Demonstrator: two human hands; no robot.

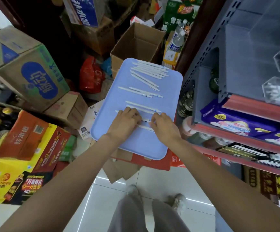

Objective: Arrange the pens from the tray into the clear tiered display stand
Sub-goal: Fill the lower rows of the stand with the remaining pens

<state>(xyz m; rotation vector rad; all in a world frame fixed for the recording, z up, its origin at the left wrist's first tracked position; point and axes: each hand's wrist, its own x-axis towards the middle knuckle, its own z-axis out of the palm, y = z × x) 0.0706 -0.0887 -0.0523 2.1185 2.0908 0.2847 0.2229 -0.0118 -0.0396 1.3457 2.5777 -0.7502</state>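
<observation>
Both hands [127, 121] on tray [110, 101] pens [150, 71] (grip seemingly hidden)

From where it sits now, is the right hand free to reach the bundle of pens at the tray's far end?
Probably yes. The right hand rests on pens near the tray's near end, and only loose pens lie between it and the far bundle.

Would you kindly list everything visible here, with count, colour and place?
tray: one, light blue, centre, on red cardboard
pens: many, white, lying in loose groups across the tray
display stand: one, clear, tiered, on the grey shelf at right, some pens already inside
open box: one, brown, beyond the tray
cartons: several, green, blue, red, yellow, stacked at left
red bag: one, left of the tray
purple packs: several, lower right shelf
left hand: on pens at the tray's near part
right hand: beside it, fingers on pens
</observation>
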